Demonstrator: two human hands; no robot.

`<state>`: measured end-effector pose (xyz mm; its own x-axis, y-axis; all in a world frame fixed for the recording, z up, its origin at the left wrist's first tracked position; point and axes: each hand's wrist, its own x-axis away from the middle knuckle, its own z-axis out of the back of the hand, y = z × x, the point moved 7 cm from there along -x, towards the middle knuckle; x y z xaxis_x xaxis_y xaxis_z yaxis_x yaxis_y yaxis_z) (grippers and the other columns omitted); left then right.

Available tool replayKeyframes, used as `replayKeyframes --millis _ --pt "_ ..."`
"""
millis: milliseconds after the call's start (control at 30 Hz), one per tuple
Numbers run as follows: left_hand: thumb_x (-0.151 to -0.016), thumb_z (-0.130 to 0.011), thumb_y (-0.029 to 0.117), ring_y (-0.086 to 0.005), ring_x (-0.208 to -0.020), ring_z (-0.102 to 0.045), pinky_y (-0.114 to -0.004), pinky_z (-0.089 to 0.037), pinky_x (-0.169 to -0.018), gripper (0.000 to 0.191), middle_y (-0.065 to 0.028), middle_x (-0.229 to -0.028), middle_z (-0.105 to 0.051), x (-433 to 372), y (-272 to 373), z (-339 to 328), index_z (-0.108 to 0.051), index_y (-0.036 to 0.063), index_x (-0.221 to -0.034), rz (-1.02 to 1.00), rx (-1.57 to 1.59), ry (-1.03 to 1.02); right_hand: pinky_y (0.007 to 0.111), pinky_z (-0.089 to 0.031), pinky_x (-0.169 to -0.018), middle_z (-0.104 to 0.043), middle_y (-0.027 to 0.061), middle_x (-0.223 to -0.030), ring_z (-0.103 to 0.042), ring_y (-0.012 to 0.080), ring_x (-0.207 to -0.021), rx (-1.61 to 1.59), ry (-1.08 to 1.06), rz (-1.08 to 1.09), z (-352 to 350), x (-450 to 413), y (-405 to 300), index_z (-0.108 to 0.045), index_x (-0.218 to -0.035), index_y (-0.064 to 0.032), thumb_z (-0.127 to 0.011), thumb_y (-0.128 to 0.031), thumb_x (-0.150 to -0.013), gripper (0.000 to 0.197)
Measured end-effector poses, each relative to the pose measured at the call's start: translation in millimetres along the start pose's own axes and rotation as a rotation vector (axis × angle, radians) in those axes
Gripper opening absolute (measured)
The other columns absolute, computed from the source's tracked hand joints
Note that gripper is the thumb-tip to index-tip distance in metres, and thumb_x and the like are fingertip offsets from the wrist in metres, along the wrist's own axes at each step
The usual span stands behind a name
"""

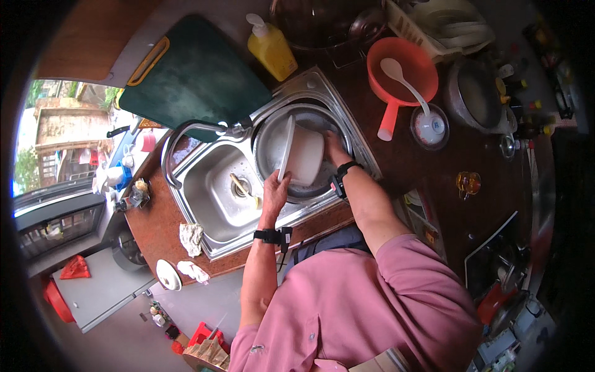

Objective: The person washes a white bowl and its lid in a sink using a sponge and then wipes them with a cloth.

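Observation:
My left hand (277, 191) grips the wide rim of a white bowl (304, 156), which is tipped onto its side. Against the bowl's base rests my right hand (335, 148), its fingers partly hidden behind it. Both hands are over a round metal basin (267, 135) that sits in the right-hand sink bowl. The bowl's inside is turned away from me. To the left, the rectangular stainless-steel sink (204, 204) holds a pale-handled utensil, perhaps a brush (244, 189), across its drain. A curved metal faucet (169, 153) arches over that sink's far left corner.
Behind the sink stand a dark green cutting board (200, 74) and a yellow pump bottle (273, 51). A red long-handled dipper (390, 104) with a white spoon (399, 76), a small upturned bowl (428, 128) and a pan (474, 97) lie right. Crumpled cloths (191, 239) lie front left.

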<state>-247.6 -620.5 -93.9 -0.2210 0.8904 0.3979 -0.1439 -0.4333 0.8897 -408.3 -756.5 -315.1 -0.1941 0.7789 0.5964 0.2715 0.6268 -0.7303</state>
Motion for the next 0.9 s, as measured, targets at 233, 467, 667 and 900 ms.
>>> replayKeyframes --millis 233,467,667,900 --pt "-0.094 -0.057 0.016 -0.0063 -0.069 -0.045 -0.024 -0.038 -0.061 0.02 0.0038 -0.075 -0.054 -4 -12 9 -0.061 -0.003 -0.097 -0.066 -0.018 0.071 0.032 -0.046 -0.08 -0.066 0.0077 -0.097 -0.061 0.0213 -0.088 -0.124 0.124 0.098 -30 38 -32 -0.064 -0.107 -0.0035 -0.052 -0.017 -0.091 0.024" --pt "-0.094 -0.057 0.016 -0.0071 -0.065 -0.043 -0.027 -0.037 -0.057 0.02 0.0014 -0.067 -0.051 -7 -19 9 -0.06 -0.0031 -0.094 -0.131 -0.04 0.108 0.037 -0.05 -0.077 -0.067 0.0166 -0.098 -0.065 0.0318 -0.093 0.784 0.129 0.73 -69 127 -123 -0.064 -0.106 -0.0057 -0.054 -0.018 -0.09 0.022" --pt "-0.091 -0.059 0.015 -0.0099 -0.065 -0.046 -0.03 -0.042 -0.061 0.021 -0.0039 -0.067 -0.055 -9 -22 13 -0.06 -0.0041 -0.1 -0.165 -0.154 0.046 0.042 -0.05 -0.079 -0.066 0.0179 -0.097 -0.064 0.0341 -0.095 0.8 0.059 0.531 -83 119 -146 -0.064 -0.107 -0.0087 -0.052 -0.022 -0.089 0.025" --pt "-0.092 -0.057 0.016 -0.02 -0.066 -0.05 -0.037 -0.045 -0.066 0.019 -0.0196 -0.071 -0.057 -13 -18 -1 -0.06 -0.0023 -0.098 -0.16 -0.295 -0.073 0.04 -0.047 -0.087 -0.064 0.0203 -0.11 -0.061 0.0345 -0.105 0.699 0.104 0.355 -120 46 -111 -0.063 -0.113 -0.0093 -0.05 -0.024 -0.087 0.033"
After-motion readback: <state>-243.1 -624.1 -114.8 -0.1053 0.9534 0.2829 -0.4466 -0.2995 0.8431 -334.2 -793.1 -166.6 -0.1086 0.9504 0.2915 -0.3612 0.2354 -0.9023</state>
